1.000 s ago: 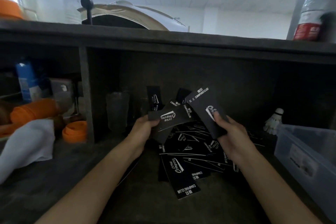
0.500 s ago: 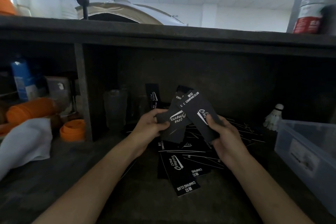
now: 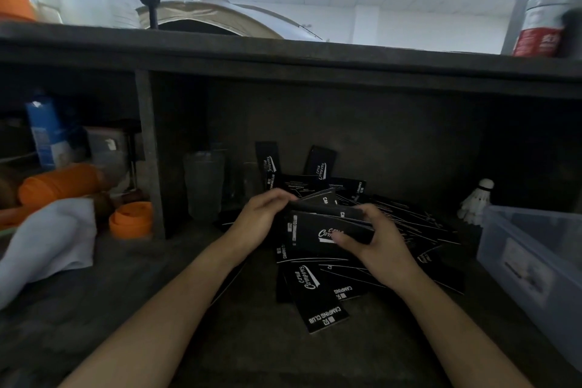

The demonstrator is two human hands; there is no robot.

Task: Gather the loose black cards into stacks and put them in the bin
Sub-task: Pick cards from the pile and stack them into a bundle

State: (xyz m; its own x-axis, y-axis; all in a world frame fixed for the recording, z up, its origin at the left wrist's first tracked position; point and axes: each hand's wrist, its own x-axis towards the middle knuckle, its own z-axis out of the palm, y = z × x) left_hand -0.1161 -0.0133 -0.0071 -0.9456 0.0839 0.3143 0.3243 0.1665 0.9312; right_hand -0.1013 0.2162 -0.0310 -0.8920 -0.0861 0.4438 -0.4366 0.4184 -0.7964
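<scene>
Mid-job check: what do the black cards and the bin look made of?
The black cards look like thin matte card stock, probably paper: flat, sharp-edged, white print, no glare. The bin looks like translucent frosted plastic: pale, hazy wall that lets some light through.

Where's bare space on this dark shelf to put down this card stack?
Bare dark shelf surface lies between the crumpled white cloth and the scattered black cards, and along the front edge between the forearms. Crowded: the middle beneath the left hand and right hand holding the black card stack, and the gap towards the translucent plastic bin.
</scene>
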